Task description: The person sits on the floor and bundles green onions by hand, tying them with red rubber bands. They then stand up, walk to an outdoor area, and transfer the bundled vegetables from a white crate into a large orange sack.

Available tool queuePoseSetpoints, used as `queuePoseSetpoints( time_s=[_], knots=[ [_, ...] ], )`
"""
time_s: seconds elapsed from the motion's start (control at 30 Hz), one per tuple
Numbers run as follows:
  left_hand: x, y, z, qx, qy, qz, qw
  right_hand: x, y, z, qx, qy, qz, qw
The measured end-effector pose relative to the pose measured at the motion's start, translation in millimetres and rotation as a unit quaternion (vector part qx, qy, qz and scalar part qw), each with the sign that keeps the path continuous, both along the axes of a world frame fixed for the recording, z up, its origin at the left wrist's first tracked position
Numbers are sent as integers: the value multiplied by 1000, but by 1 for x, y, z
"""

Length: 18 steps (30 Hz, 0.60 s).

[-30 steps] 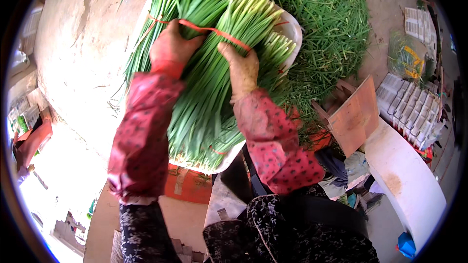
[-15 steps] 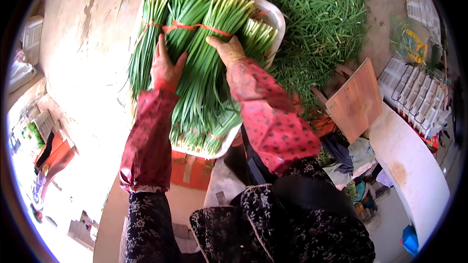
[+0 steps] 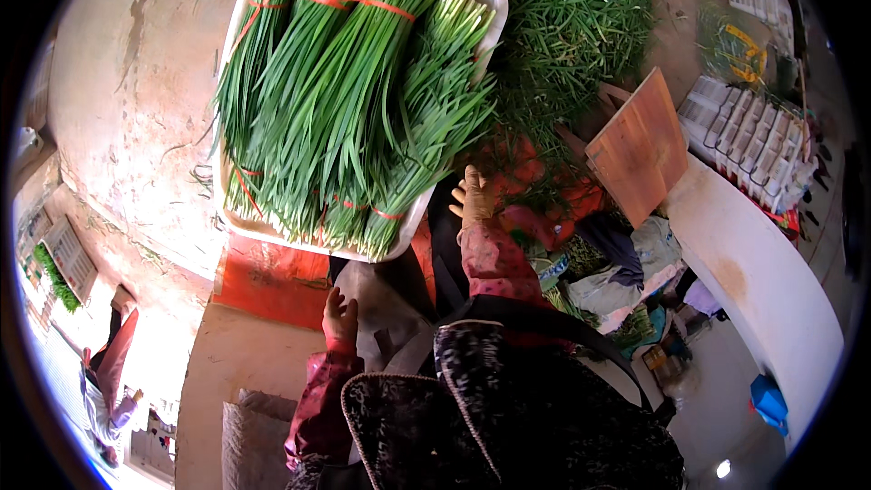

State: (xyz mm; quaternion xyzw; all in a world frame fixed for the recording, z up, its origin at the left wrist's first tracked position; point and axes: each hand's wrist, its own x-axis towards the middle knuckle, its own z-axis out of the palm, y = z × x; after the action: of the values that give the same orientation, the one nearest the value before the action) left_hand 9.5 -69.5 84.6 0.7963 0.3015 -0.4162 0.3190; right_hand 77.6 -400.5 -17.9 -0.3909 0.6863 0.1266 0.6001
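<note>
A white tray (image 3: 497,2) holds several bundles of garlic chives (image 3: 336,91) tied with red bands. Their pale cut ends point toward the far side, while other pale ends lie at the near rim. My right hand (image 3: 474,200), in a glove, hovers just off the tray's near right corner with fingers apart and nothing in them. Farther down, my left hand (image 3: 340,319) hangs below the tray's near edge, its fingers loosely bent and apart, with nothing visible in it. Neither hand touches the chives. Red spotted sleeves cover both forearms.
A heap of loose green leaves (image 3: 581,36) spreads beyond the tray on the right. A wooden board (image 3: 640,147) stands tilted beside a curved white surface (image 3: 726,245). Stacked white crates (image 3: 748,141) are farther right. Another person (image 3: 104,413) is at the lower left.
Both hands have let go of the chive bundles and drawn back toward me. The bundles now lie side by side in the tray, and the view has shifted.
</note>
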Motion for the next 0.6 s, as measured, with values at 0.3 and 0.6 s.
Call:
queuePoseSetpoints(
  time_s=[0.3, 0.6],
  knots=[
    [99, 14, -46, 33, -339, -196, 919, 124, 90, -26, -419, -93, 271, 861],
    [78, 57, -11, 1, -308, -142, 941, 128, 71, -81, -335, -327, 254, 846]
  ],
)
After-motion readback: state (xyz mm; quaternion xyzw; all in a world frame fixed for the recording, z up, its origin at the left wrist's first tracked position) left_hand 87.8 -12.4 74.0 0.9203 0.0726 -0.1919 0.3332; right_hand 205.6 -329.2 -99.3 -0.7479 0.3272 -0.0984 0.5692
